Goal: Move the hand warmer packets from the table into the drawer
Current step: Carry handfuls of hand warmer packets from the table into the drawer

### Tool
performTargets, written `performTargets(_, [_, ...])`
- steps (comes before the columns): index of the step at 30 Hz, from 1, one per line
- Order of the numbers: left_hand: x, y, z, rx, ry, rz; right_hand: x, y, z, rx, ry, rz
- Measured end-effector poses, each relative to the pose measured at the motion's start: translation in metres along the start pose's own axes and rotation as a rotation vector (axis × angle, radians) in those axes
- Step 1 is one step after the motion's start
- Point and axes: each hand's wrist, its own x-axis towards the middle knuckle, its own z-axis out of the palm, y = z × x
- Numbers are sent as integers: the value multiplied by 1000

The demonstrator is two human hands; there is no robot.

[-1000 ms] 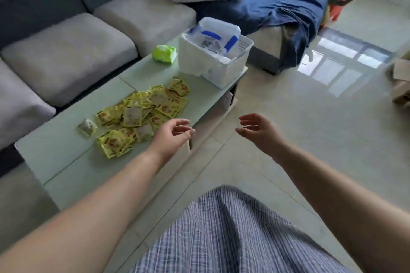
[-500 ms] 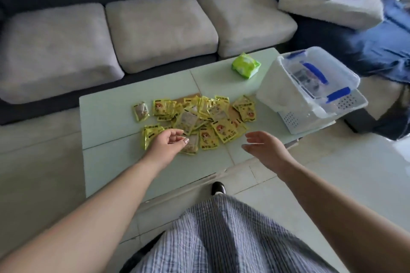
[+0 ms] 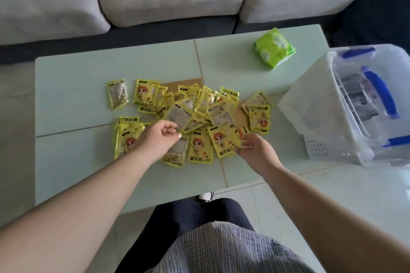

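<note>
Hands over the packets on the table [image 3: 66, 86].
We see the yellow hand warmer packets [image 3: 188, 117] heaped mid-table; our left hand [image 3: 155, 139] hovers loosely curled, gripping nothing we can tell, and our right hand [image 3: 255, 150] pinches one packet [image 3: 224, 142] near the front edge, beside the white basket [image 3: 315, 106].

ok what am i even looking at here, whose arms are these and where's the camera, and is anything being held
There is no machine here: these are a person's two bare arms, filmed by a camera worn on their head that looks down. The pale green table holds a scatter of yellow hand warmer packets, a green tissue pack and a clear storage box with blue handles. The left hand hovers over the pile with fingers curled. The right hand touches the edge of one packet. Neither hand has clearly lifted anything.
</note>
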Motion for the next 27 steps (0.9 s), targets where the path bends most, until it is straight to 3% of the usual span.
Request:
performTargets(10, [113, -45, 46, 246, 137, -82, 111, 32, 70, -60, 106, 99])
performTargets(17, [148, -70, 73, 398, 289, -48, 143, 50, 93, -334, 220, 91])
performTargets(24, [145, -71, 70, 307, 354, -58, 148, 56, 89, -331, 172, -6])
performTargets(27, [136, -72, 64, 125, 309, -124, 145, 49, 76, -94, 60, -24])
